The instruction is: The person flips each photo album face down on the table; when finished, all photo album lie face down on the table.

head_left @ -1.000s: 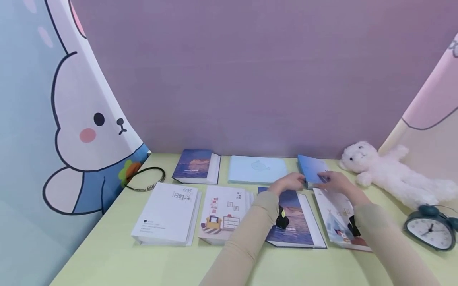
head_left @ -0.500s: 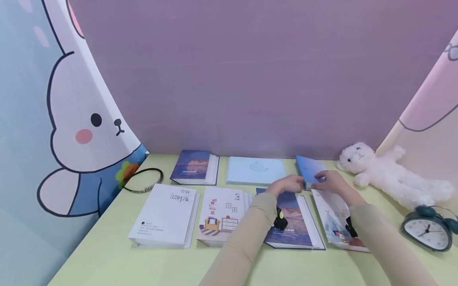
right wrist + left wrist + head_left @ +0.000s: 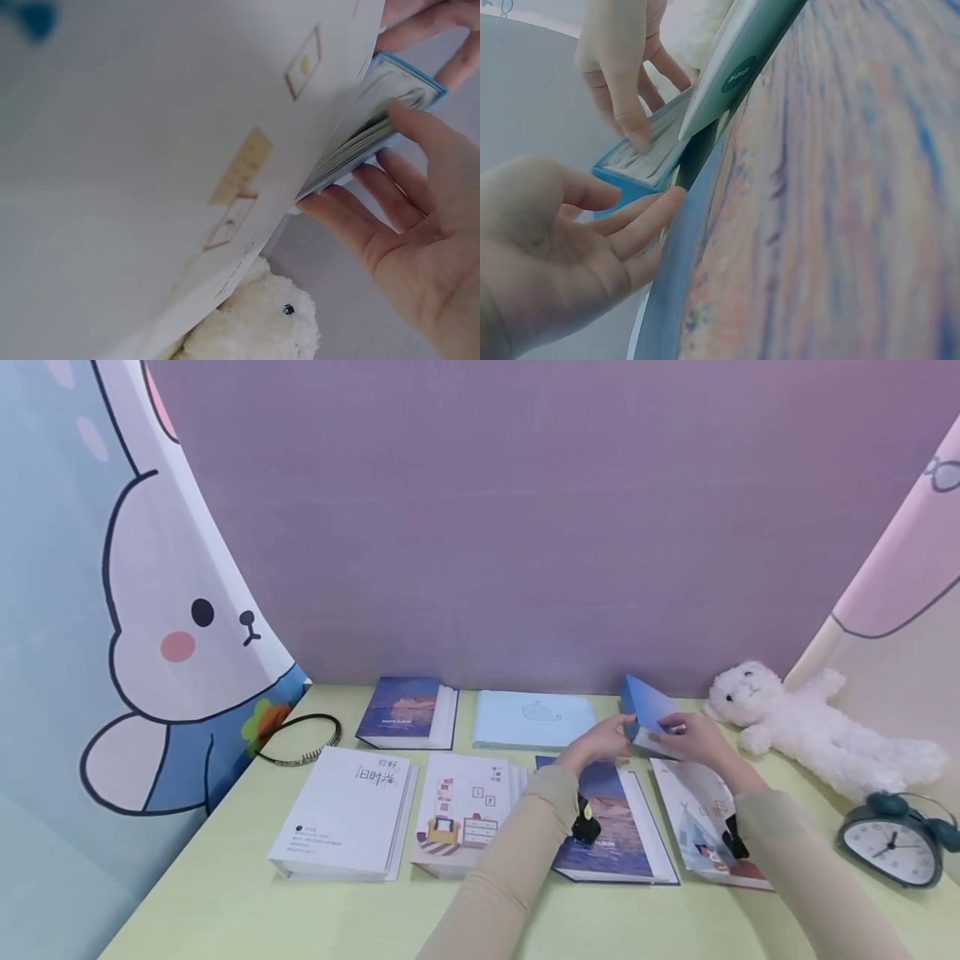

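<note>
A small blue photo album (image 3: pixel 654 703) stands tilted at the back right of the table, its white page edges (image 3: pixel 646 154) showing in the left wrist view. At its left, spine side, my left hand (image 3: pixel 600 742) has thumb and fingers to either side of the corner. My right hand (image 3: pixel 699 737) grips the right part of the album; in the right wrist view the thumb lies on the pages and the fingers are against the cover. Just in front lie a sunset-cover album (image 3: pixel 611 814) and a white album with a tent picture (image 3: pixel 701 827), partly under my forearms.
A light blue whale album (image 3: pixel 534 718) and a smaller sunset album (image 3: pixel 405 710) lie along the back. Two white albums, one plain (image 3: pixel 345 810) and one with furniture drawings (image 3: pixel 461 810), lie front left. Also there: a hoop-shaped headband (image 3: pixel 300 739), plush bear (image 3: pixel 810 727), alarm clock (image 3: pixel 892 847).
The blue album has tipped up from lying nearly flat, its left side rising. My left hand has moved up slightly with the spine; the right hand stays on the album's right part.
</note>
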Motion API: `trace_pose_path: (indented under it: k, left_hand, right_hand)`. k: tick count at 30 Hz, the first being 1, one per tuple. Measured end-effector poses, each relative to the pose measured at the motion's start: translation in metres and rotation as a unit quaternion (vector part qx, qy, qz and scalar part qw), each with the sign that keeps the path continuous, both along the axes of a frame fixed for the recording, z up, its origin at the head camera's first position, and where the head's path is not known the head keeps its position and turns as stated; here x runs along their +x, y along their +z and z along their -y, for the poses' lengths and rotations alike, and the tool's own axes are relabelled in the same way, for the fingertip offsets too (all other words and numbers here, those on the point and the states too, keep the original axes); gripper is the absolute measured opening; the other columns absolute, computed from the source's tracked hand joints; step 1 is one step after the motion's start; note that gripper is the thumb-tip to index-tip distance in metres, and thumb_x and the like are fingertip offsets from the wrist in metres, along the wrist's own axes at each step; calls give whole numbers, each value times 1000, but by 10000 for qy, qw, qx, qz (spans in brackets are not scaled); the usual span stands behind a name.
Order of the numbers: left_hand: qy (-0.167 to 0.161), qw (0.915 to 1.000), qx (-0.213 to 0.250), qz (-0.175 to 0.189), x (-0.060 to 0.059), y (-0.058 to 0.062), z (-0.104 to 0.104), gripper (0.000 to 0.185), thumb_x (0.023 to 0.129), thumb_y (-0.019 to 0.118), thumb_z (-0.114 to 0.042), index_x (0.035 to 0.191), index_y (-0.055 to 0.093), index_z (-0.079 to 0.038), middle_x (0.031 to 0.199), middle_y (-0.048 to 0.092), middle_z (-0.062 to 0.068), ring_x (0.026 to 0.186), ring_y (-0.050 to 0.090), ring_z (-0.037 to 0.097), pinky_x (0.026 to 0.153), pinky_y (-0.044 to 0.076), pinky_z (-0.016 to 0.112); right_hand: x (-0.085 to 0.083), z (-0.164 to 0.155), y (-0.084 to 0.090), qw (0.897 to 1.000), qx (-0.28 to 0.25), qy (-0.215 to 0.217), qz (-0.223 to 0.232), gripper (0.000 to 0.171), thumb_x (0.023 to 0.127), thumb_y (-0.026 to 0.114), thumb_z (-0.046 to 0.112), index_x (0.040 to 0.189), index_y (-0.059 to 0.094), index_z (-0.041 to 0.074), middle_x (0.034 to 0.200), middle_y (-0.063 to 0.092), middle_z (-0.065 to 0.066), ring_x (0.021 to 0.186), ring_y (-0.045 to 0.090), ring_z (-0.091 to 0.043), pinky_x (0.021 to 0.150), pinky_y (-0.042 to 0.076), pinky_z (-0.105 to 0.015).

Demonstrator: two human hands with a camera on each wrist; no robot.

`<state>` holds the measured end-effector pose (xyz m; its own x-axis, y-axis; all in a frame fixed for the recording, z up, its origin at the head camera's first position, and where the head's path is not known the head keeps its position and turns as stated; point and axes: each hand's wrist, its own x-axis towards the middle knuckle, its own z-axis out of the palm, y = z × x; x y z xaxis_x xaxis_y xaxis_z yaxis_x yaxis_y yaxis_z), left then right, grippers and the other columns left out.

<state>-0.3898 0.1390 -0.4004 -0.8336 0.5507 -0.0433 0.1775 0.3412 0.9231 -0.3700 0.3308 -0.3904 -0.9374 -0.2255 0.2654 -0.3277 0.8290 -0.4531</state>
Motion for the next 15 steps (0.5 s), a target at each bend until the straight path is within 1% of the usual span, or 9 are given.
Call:
trace_pose_path:
  k: [2,3,4,6,8,9,10,12,15]
  left_hand:
    - [230,9995,208,9,-1,1,-1,63,90,45,7,146,35,-19,105,61,17,43,31,6,43,34,20]
    - [328,9990,292,11,-2,2,-1,60,91,45,5,145,36,-20,100,62,17,45,35,8,45,36,21]
    - [424,9985,351,-12,-2,2,-1,57,93,45,2,145,37,-20,99,63,16,50,42,8,48,41,22]
    - [585,9974,421,-54,-2,3,-2,51,96,44,-5,145,37,-17,101,64,15,65,57,13,58,50,24]
    - [731,9960,509,-39,-1,3,-3,48,97,45,-10,144,37,-12,110,65,14,87,65,19,72,55,30]
    - [802,9952,564,-10,-1,3,-3,47,97,46,-11,144,37,-10,113,64,15,96,65,22,80,55,33]
    - [894,9943,585,2,0,3,-3,47,97,47,-13,143,38,-8,115,65,15,102,64,24,84,55,35]
    - [1010,9925,683,20,0,2,-3,45,98,46,-14,142,39,-4,117,64,16,108,62,26,88,54,38]
    - [1127,9893,929,66,0,1,-2,42,99,44,-18,138,44,-2,117,64,16,109,62,27,88,54,40]
  right_hand:
    - [-1,1,0,9999,-122,-29,-51,45,89,64,25,115,59,-11,112,61,-32,99,61,-46,79,55,-49]
    - [-1,2,1,9998,-177,-49,-62,46,90,63,27,115,59,-11,112,61,-32,99,61,-46,79,55,-49]
    - [-1,2,1,9996,-247,-62,-75,46,91,62,28,116,59,-11,113,60,-32,99,61,-46,79,55,-48]
    - [0,4,2,9992,-380,-82,-72,48,91,60,30,118,58,-10,116,59,-32,100,61,-45,79,55,-48]
    - [0,5,3,9988,-480,-48,-80,50,92,59,31,121,56,-10,117,58,-32,101,61,-45,80,55,-48]
    - [0,6,3,9986,-517,-29,-88,51,92,59,31,123,54,-9,118,58,-32,101,61,-45,80,55,-48]
    - [1,7,3,9984,-551,-2,-103,53,92,59,31,126,52,-10,119,57,-33,101,61,-45,80,55,-48]
    - [1,7,4,9981,-608,26,-108,56,93,58,30,131,46,-9,120,56,-34,102,60,-47,79,55,-48]
    - [1,8,4,9976,-689,10,-63,61,93,57,29,138,38,-7,122,54,-35,104,58,-48,76,57,-46]
